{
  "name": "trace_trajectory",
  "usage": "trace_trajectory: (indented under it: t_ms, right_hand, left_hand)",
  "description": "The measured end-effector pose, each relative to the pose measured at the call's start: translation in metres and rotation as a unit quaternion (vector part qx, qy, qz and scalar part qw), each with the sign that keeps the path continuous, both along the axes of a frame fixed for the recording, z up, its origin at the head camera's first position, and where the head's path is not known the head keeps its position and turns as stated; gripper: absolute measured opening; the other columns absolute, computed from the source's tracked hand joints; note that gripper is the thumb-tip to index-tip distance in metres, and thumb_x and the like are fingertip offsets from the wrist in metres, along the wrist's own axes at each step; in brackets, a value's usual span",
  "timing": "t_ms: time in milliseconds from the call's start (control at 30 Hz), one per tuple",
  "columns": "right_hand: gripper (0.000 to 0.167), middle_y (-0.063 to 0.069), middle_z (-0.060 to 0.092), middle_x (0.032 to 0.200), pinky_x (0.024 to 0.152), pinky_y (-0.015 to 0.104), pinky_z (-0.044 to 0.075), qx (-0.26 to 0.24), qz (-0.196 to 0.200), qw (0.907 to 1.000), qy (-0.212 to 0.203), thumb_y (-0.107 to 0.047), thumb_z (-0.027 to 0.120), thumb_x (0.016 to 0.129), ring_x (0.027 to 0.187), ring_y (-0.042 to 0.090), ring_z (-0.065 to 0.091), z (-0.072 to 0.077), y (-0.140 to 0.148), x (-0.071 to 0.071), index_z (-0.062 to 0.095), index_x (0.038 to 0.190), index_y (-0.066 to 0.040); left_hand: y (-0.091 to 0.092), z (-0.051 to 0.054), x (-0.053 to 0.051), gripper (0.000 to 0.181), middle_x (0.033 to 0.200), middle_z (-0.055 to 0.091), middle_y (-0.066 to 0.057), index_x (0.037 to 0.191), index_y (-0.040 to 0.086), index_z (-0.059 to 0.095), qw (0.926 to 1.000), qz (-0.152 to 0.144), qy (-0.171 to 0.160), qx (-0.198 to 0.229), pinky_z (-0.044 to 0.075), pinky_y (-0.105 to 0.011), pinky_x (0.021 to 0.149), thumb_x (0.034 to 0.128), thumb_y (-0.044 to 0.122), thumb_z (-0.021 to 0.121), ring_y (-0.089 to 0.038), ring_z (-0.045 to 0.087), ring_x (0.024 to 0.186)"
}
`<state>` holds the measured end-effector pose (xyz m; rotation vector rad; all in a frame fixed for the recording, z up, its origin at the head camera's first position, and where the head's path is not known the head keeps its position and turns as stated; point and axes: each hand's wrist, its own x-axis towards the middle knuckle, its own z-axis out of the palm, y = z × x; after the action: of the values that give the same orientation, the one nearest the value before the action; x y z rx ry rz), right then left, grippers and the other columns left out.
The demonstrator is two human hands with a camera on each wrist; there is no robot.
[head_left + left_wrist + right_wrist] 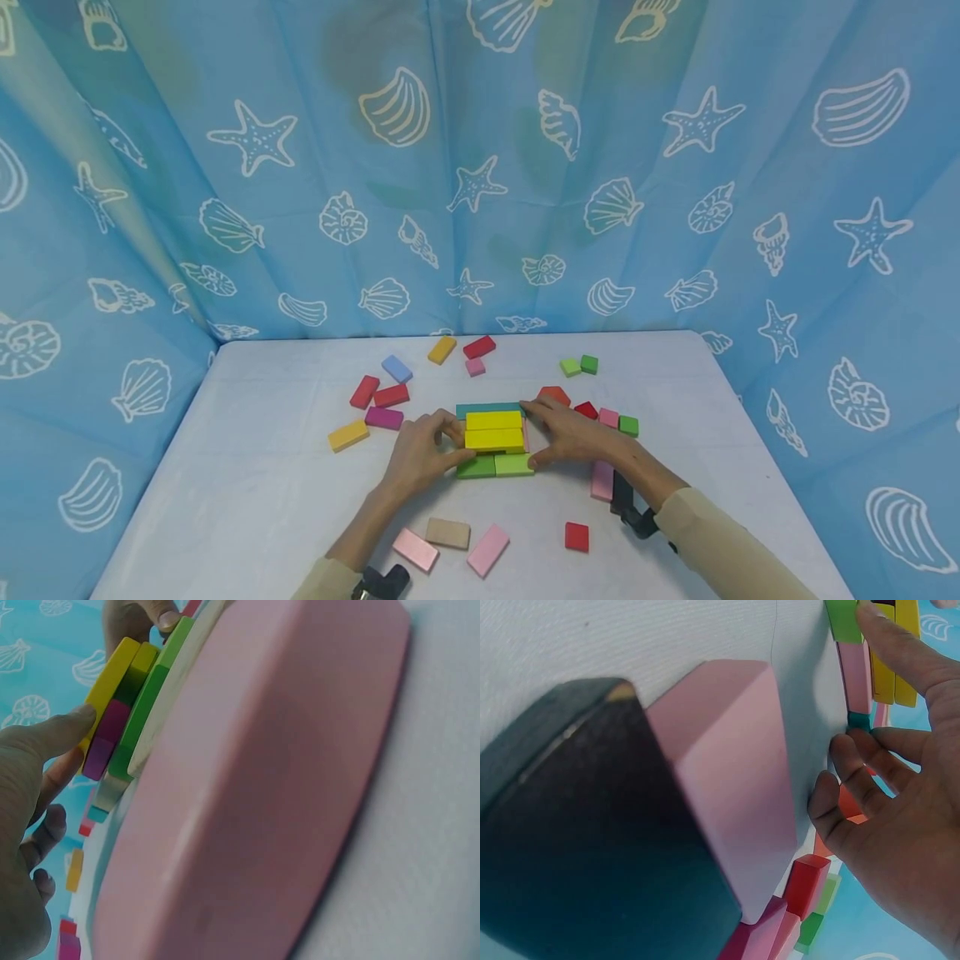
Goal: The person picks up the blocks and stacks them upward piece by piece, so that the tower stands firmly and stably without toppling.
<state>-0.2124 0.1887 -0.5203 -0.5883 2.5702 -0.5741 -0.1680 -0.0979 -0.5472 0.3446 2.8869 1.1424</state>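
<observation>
Two yellow blocks lie side by side atop a low block structure with green blocks in front and a teal block behind. My left hand pinches the left end of the yellow block between thumb and index finger; magenta and green blocks show beneath it in the left wrist view. At the structure's right side, my right hand spans from front to back, its thumb touching the front green block and its fingertips at the teal block.
Loose red, orange and magenta blocks lie left of the structure. Small green and pink pieces are behind. Pink, tan and red blocks sit nearer. Beneath the right forearm are pink and black blocks.
</observation>
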Motion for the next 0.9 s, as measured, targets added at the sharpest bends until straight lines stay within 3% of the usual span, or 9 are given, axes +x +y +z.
trace_trajectory:
  t_ms: [600, 800, 900]
  right_hand:
    - [0.101, 0.006, 0.037, 0.158, 0.103, 0.054, 0.046, 0.006, -0.006, 1.0000, 0.000, -0.046, 0.089, 0.072, 0.141, 0.028, 0.038, -0.002, 0.000, -0.002, 0.036, 0.156, -0.024]
    - [0.102, 0.007, 0.037, 0.158, 0.103, 0.056, 0.047, 0.007, -0.009, 0.9999, -0.001, -0.044, 0.089, 0.071, 0.142, 0.029, 0.037, -0.003, -0.001, -0.002, 0.036, 0.156, -0.024]
    - [0.102, 0.007, 0.037, 0.158, 0.103, 0.055, 0.047, 0.005, -0.007, 1.0000, 0.000, -0.044, 0.089, 0.072, 0.142, 0.029, 0.037, -0.003, -0.001, -0.002, 0.036, 0.156, -0.023]
  left_hand:
    - [-0.004, 0.003, 0.000, 0.038, 0.087, 0.062, 0.018, 0.105, 0.029, 0.063, 0.9998, -0.004, 0.000, 0.017, 0.047, -0.030, 0.077, 0.0787, 0.048, 0.083, -0.011, 0.052, 0.084]
    - [-0.022, 0.008, -0.007, 0.025, 0.096, 0.065, 0.018, 0.110, 0.028, 0.064, 0.9986, 0.025, 0.028, 0.037, 0.049, -0.029, 0.078, 0.0899, 0.035, 0.076, -0.009, 0.055, 0.086]
    - [-0.038, 0.012, -0.015, 0.020, 0.099, 0.068, 0.014, 0.111, 0.026, 0.066, 0.9973, 0.049, 0.054, 0.009, 0.050, -0.029, 0.078, 0.0923, 0.026, 0.072, -0.009, 0.057, 0.085]
